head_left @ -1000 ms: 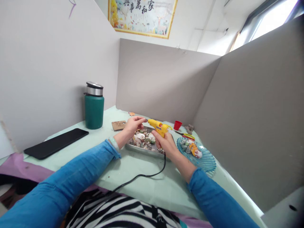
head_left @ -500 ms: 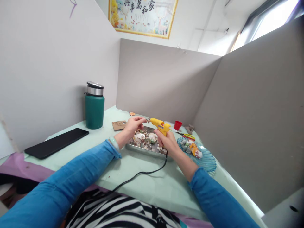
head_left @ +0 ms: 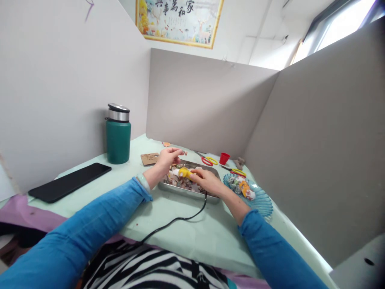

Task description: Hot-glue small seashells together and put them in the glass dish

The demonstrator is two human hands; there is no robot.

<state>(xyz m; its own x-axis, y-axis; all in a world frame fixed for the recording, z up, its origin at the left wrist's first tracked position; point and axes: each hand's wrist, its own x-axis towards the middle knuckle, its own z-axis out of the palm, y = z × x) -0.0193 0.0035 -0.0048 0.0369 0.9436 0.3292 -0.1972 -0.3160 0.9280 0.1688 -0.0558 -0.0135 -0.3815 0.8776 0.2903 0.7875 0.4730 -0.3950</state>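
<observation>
My left hand [head_left: 167,158] is raised above the far left corner of a metal tray [head_left: 189,191] of shells, with its fingers pinched on a small shell piece [head_left: 184,152]. My right hand [head_left: 205,180] lies low over the tray, wrapped round a yellow glue gun [head_left: 185,173] that now lies on its side on the shells. The gun's black cord [head_left: 171,222] trails off the tray's front edge toward my body.
A green flask [head_left: 118,136] and a black phone [head_left: 69,182] stand at the left. A brown card [head_left: 149,159] lies behind the tray. Red-and-yellow scissors [head_left: 207,160], a red cup [head_left: 224,158] and a blue shell-shaped dish [head_left: 252,195] with shells sit to the right. Grey partitions close in the desk.
My right hand has lowered the glue gun from beside the left fingertips down onto the tray. The scissors behind it have come into view. My left hand has stayed raised.
</observation>
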